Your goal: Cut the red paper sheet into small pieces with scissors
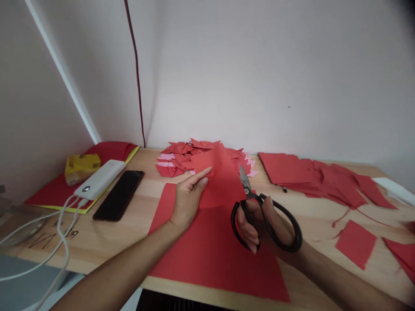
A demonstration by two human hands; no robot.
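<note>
My left hand (189, 196) pinches a piece of red paper (220, 181) between thumb and fingers, holding it upright above the table. In my right hand (259, 222) is a pair of scissors (247, 188) with black loop handles, its blades pointing up beside the right edge of that paper. The blades look nearly closed, and I cannot tell whether they touch the paper. Beneath both hands a large red sheet (214, 259) lies flat at the table's front edge. Folded red and pink paper pieces (181, 157) are heaped behind the held paper.
Stacked red paper pieces (285, 170) spread along the back right, with a red square (355, 244) nearer. At left lie a black phone (118, 195), a white power bank (100, 178) with white cables (61, 229), and a yellow packet (82, 167) on coloured sheets. A wall stands behind the table.
</note>
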